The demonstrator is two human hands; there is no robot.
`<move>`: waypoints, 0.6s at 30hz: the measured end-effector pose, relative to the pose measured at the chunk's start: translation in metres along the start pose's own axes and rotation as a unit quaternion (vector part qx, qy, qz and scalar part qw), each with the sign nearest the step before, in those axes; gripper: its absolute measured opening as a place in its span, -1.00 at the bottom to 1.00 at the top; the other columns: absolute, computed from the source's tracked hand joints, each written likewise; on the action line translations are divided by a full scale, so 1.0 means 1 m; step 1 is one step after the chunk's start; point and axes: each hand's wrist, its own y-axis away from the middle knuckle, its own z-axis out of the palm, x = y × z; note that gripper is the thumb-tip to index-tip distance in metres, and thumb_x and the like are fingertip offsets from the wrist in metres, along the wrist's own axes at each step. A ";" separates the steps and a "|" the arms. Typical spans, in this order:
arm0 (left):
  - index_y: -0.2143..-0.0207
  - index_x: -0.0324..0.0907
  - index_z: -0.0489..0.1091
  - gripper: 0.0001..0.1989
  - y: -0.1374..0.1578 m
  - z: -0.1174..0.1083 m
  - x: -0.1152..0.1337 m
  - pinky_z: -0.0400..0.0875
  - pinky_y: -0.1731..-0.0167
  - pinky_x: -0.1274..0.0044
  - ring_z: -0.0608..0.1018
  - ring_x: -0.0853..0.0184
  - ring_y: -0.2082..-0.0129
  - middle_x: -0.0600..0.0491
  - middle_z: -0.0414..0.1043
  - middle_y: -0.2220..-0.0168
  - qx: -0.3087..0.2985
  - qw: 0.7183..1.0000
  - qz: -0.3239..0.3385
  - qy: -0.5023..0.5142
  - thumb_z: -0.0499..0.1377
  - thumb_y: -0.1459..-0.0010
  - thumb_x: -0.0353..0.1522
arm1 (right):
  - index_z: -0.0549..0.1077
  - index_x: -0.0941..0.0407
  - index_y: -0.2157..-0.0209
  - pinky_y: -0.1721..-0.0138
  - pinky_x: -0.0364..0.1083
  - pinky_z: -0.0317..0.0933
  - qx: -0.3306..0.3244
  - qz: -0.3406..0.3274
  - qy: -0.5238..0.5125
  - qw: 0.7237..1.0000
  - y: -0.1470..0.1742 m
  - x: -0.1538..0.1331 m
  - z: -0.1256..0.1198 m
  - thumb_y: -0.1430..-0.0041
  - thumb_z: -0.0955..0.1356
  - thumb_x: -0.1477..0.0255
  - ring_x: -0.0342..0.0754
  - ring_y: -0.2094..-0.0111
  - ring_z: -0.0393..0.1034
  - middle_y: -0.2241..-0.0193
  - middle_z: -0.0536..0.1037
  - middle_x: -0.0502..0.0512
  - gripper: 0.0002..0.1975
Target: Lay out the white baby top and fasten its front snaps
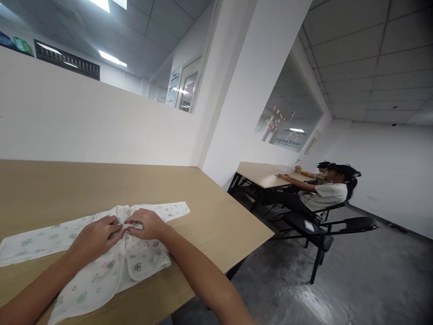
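Observation:
A small white baby shirt (101,266) with a faint printed pattern lies spread flat on the light wooden table (209,212), sleeves stretched left and right. My left hand (93,237) and my right hand (147,224) meet at the shirt's front opening just below the collar. Fingertips of both hands pinch the fabric edges there, close together. The part of the placket under my fingers is hidden.
A white partition wall (101,122) runs behind the table. The table's right edge drops to a grey floor (355,280). Farther right, other people (324,189) sit at a second table (264,174), with black chairs (352,223) beside them.

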 end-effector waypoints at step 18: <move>0.33 -0.12 0.57 -0.66 0.002 -0.002 0.022 0.39 0.26 0.39 0.54 0.18 0.25 -0.03 0.50 0.30 0.006 0.999 -0.020 -0.032 0.05 -0.36 -0.22 | 0.59 0.15 0.06 -0.03 -0.02 0.31 0.013 0.040 0.011 0.999 0.007 -0.006 0.007 -0.24 0.38 0.50 0.00 0.10 0.40 0.21 0.53 0.15 -0.75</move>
